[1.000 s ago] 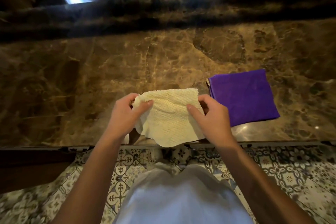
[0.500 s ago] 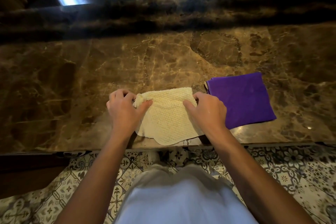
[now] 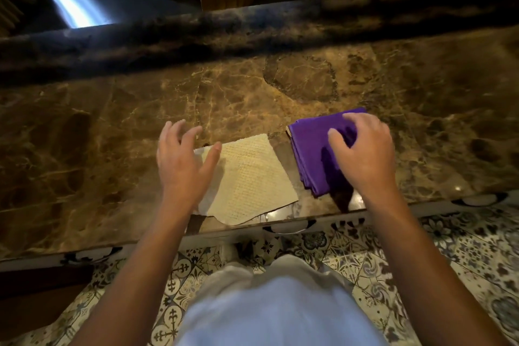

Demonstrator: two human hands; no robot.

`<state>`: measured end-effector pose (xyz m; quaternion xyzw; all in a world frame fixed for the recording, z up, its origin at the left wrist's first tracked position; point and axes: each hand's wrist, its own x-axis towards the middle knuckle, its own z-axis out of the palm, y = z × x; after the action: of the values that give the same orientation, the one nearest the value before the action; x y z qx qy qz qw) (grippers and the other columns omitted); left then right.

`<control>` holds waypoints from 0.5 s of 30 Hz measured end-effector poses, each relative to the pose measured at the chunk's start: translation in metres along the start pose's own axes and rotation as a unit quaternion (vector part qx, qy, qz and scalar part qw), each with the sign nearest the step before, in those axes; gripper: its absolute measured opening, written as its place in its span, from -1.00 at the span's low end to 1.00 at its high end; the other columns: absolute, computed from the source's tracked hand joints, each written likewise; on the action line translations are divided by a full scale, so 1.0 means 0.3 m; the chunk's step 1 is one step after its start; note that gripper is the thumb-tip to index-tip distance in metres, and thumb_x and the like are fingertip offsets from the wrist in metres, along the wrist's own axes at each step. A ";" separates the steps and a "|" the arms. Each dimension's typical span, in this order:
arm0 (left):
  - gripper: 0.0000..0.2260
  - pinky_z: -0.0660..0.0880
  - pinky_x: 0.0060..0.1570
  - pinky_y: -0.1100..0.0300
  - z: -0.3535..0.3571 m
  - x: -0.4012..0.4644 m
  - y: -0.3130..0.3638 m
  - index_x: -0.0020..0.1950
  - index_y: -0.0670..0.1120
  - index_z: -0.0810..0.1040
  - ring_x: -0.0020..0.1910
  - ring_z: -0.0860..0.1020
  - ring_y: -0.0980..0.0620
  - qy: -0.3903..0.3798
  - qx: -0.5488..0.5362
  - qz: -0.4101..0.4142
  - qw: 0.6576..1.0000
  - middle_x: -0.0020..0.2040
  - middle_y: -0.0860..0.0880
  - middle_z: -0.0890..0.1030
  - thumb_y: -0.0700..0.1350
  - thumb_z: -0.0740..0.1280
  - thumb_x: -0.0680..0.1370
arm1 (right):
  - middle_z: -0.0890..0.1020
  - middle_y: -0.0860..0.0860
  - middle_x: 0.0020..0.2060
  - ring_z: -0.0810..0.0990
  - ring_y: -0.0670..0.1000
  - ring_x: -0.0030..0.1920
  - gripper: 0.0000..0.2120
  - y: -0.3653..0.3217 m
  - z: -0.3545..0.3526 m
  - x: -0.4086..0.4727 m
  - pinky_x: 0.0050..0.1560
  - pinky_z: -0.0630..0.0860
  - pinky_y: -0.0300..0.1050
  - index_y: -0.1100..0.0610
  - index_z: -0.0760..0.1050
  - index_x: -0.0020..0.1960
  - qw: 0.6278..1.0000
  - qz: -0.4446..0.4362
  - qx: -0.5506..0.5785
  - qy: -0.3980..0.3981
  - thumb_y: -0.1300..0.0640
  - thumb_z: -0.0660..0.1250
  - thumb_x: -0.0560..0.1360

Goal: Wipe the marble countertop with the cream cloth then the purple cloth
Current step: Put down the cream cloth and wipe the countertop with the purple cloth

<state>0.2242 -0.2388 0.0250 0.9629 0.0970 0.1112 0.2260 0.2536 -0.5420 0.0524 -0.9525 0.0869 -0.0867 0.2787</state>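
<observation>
- Cream cloth [image 3: 247,177] lies flat near the front edge of the marble countertop [image 3: 98,149], at 6 o'clock.
- Our left hand [image 3: 182,160] hangs spread and loose over its 9 o'clock side, holding nothing.
- Our right hand [image 3: 362,154] curls over the purple cloth [image 3: 309,154], just beside at 3 o'clock; we cannot tell if it grips.
- Both cloths look soft and light. We think pinching a corner works.
- Lots of bare marble waits at 12 and 9 o'clock.

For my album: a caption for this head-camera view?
Right hand on folded purple cloth; cream waffle cloth lies flat.
</observation>
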 end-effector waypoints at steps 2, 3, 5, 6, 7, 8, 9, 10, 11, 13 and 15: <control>-0.46 0.13 0.56 -0.20 0.038 0.005 0.112 0.44 -0.05 0.52 0.64 0.15 -0.15 -0.035 0.010 0.049 0.998 0.58 -0.12 0.36 0.26 0.19 0.61 | 0.48 0.15 0.43 0.40 0.23 0.42 -0.43 0.097 -0.002 0.040 0.41 0.35 0.15 0.16 0.44 0.45 0.996 0.060 -0.060 -0.020 -0.16 0.28 0.57; -0.43 0.13 0.56 -0.20 0.066 0.008 0.170 0.42 -0.05 0.55 0.64 0.16 -0.15 -0.059 0.026 0.068 0.996 0.58 -0.12 0.38 0.30 0.14 0.60 | 0.43 0.18 0.48 0.36 0.25 0.46 -0.39 0.137 0.002 0.050 0.44 0.32 0.18 0.16 0.41 0.48 0.992 0.081 -0.085 -0.037 -0.20 0.25 0.58; -0.32 0.16 0.54 -0.19 0.129 0.019 0.276 0.33 -0.06 0.62 0.63 0.19 -0.17 -0.105 0.085 0.104 0.985 0.53 -0.12 0.45 0.39 0.02 0.59 | 0.33 0.21 0.56 0.25 0.27 0.54 -0.33 0.197 0.014 0.052 0.51 0.24 0.20 0.14 0.38 0.52 0.985 0.104 -0.122 -0.068 -0.28 0.19 0.58; -0.27 0.18 0.52 -0.19 0.161 0.022 0.321 0.27 -0.07 0.67 0.63 0.20 -0.18 -0.123 0.116 0.122 0.978 0.51 -0.12 0.49 0.42 -0.02 0.58 | 0.30 0.21 0.58 0.21 0.26 0.57 -0.31 0.215 0.023 0.046 0.53 0.19 0.20 0.13 0.37 0.53 0.983 0.107 -0.130 -0.077 -0.32 0.15 0.58; -0.24 0.20 0.50 -0.19 0.190 0.025 0.359 0.22 -0.07 0.69 0.62 0.21 -0.18 -0.137 0.140 0.137 0.971 0.48 -0.11 0.52 0.45 -0.05 0.57 | 0.27 0.21 0.59 0.17 0.25 0.59 -0.30 0.225 0.030 0.039 0.54 0.15 0.20 0.11 0.37 0.53 0.982 0.106 -0.133 -0.079 -0.33 0.14 0.58; -0.21 0.21 0.49 -0.19 0.217 0.028 0.389 0.20 -0.07 0.71 0.61 0.24 -0.19 -0.146 0.156 0.148 0.966 0.44 -0.10 0.55 0.47 -0.07 0.55 | 0.26 0.20 0.60 0.14 0.25 0.60 -0.31 0.230 0.036 0.032 0.56 0.11 0.19 0.09 0.37 0.53 0.983 0.106 -0.131 -0.076 -0.34 0.13 0.58; -0.18 0.23 0.47 -0.20 0.241 0.030 0.414 0.20 -0.09 0.71 0.60 0.26 -0.20 -0.150 0.164 0.156 0.963 0.41 -0.09 0.58 0.49 -0.07 0.54 | 0.25 0.19 0.61 0.12 0.24 0.61 -0.33 0.232 0.041 0.026 0.56 0.08 0.17 0.07 0.39 0.52 0.984 0.106 -0.127 -0.071 -0.34 0.14 0.58; -0.17 0.25 0.45 -0.19 0.259 0.029 0.435 0.21 -0.10 0.70 0.58 0.29 -0.20 -0.151 0.168 0.160 0.961 0.38 -0.08 0.59 0.50 -0.06 0.52 | 0.26 0.18 0.60 0.12 0.23 0.62 -0.36 0.232 0.044 0.019 0.57 0.07 0.17 0.06 0.42 0.50 0.985 0.103 -0.121 -0.063 -0.32 0.16 0.59; -0.17 0.27 0.45 -0.18 0.278 0.027 0.450 0.23 -0.11 0.68 0.57 0.30 -0.19 -0.151 0.172 0.165 0.959 0.38 -0.08 0.60 0.50 -0.02 0.51 | 0.30 0.17 0.58 0.13 0.23 0.61 -0.39 0.230 0.046 0.012 0.56 0.08 0.17 0.07 0.47 0.46 0.988 0.095 -0.113 -0.050 -0.30 0.19 0.59; -0.26 0.28 0.46 -0.15 0.306 0.022 0.467 0.27 -0.13 0.64 0.57 0.30 -0.19 -0.155 0.166 0.164 0.960 0.40 -0.10 0.58 0.46 0.10 0.52 | 0.45 0.15 0.49 0.25 0.23 0.55 -0.47 0.228 0.046 -0.002 0.52 0.18 0.18 0.10 0.55 0.37 0.993 0.074 -0.093 -0.022 -0.23 0.26 0.58; -0.36 0.28 0.46 -0.14 0.319 0.014 0.470 0.30 -0.13 0.61 0.57 0.30 -0.21 -0.149 0.138 0.154 0.967 0.41 -0.11 0.57 0.37 0.22 0.55 | 0.59 0.09 0.35 0.41 0.19 0.41 -0.53 0.220 0.035 -0.012 0.39 0.31 0.14 0.07 0.58 0.32 0.994 0.076 -0.074 -0.007 -0.21 0.31 0.55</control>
<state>0.2722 -0.4014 0.0068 0.9938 -0.0728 -0.0148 0.0833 0.2446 -0.5906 0.0071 -0.9617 0.1631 -0.0519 0.2141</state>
